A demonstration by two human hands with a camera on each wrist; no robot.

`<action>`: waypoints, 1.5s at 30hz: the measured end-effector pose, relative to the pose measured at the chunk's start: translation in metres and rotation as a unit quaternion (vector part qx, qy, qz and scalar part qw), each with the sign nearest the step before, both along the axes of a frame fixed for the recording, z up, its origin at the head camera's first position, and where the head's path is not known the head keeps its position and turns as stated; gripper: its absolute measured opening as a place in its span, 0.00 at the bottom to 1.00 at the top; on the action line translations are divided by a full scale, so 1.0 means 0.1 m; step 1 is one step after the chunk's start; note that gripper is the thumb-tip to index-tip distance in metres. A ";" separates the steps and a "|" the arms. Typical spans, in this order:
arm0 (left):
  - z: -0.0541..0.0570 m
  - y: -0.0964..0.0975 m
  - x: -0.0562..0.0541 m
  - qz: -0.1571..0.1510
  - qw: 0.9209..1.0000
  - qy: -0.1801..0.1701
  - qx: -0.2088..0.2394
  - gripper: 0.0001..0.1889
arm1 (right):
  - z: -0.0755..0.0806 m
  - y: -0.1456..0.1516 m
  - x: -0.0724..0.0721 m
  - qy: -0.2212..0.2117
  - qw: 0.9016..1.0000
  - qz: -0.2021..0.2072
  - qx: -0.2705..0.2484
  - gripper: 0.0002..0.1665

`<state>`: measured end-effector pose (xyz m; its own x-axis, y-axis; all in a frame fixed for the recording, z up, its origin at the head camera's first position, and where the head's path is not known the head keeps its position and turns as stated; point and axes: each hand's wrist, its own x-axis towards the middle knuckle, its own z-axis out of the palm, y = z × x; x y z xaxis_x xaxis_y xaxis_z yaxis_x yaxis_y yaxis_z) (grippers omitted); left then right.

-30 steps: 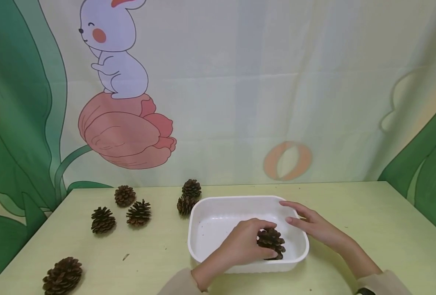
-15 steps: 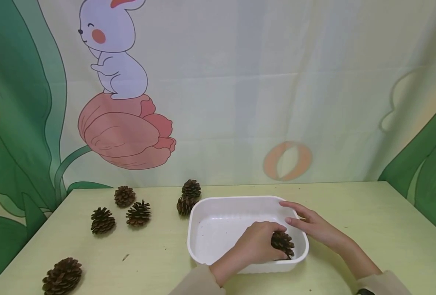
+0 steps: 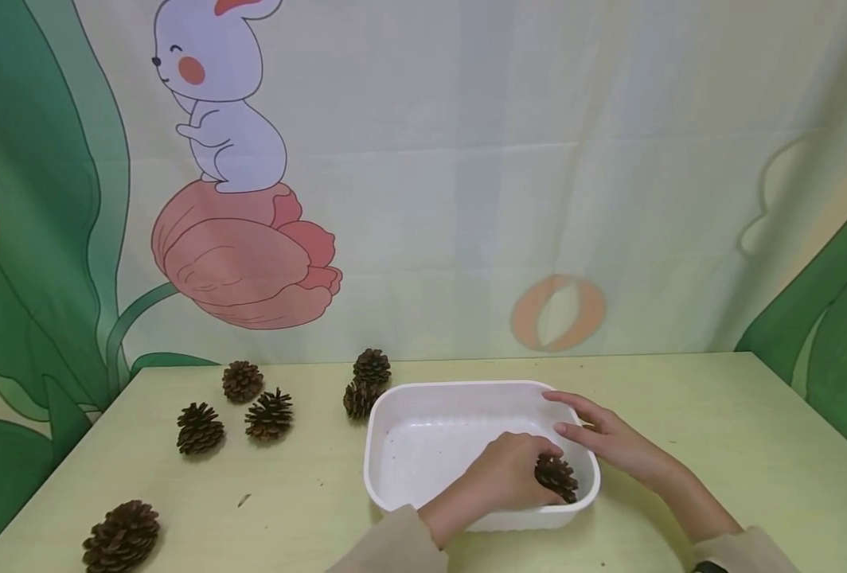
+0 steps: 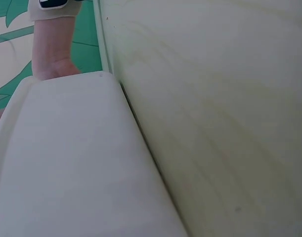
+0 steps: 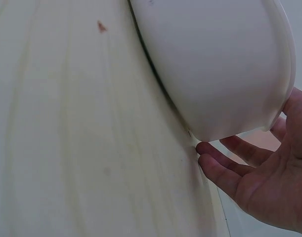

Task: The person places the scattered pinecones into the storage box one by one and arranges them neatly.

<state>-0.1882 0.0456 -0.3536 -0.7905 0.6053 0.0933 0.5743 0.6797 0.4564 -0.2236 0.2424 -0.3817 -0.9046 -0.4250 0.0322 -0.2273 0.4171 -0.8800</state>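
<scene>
A white plastic basin stands on the table. Inside its right end my left hand grips a brown pine cone from the left, partly covering it. My right hand holds the basin's right end, its index finger and thumb over the rim. Seen from the right wrist, the lower fingers of that hand lie along the outside of the wall. The left wrist view shows mostly the basin's outer wall, with the right forearm beyond; the pine cone is hidden there.
Two pine cones sit close together behind the basin's left corner. A group of three pine cones lies further left, and a larger one at the front left. A printed curtain hangs behind the table.
My left hand has moved right and slightly toward the front inside the basin, carrying the pine cone to the right end wall. The right hand and the basin have stayed in place.
</scene>
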 end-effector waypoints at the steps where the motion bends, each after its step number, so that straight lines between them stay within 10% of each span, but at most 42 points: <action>1: 0.00 0.00 0.00 -0.002 1.000 0.000 0.002 0.25 | 0.00 0.00 0.00 0.000 1.000 0.000 0.000 0.29; 31: 0.03 -0.12 0.01 0.009 0.997 -0.070 0.013 0.30 | 0.01 0.01 0.00 -0.020 1.000 -0.002 -0.010 0.30; 45: 0.10 -0.48 0.04 0.017 0.986 -0.122 0.115 0.29 | 0.00 0.01 0.00 -0.022 0.999 0.006 -0.025 0.31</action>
